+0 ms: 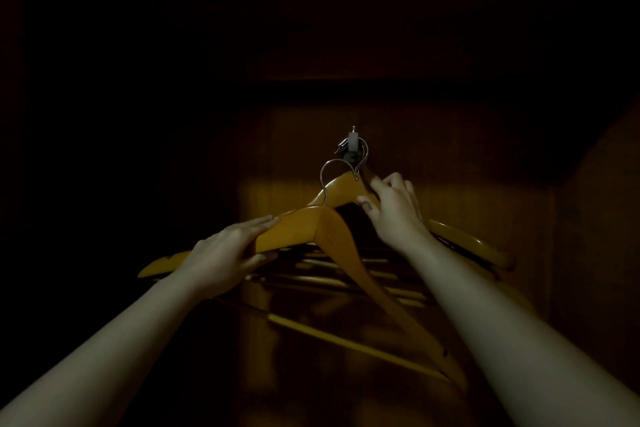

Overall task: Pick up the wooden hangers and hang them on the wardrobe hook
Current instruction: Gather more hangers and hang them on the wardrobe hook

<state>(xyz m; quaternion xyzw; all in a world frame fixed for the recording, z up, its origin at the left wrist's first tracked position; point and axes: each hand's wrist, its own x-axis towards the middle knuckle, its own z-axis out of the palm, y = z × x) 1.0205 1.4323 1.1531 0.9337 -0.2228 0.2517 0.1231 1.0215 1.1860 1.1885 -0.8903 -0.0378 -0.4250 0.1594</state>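
— What's the room like?
— A dark wardrobe. Only the wooden back panel point(485, 191) catches dim light, and the wardrobe hook point(353, 144) sits on it.
— And the hangers?
— The left hand point(225, 253) has its grip clamped on the near hanger point(311, 229), whose wire loop is just below the hook. The right hand point(394, 208) has its grip curled over the far hanger point(341, 187).

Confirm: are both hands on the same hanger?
No, the left hand holds the front hanger; the right hand grips the rear hanger.
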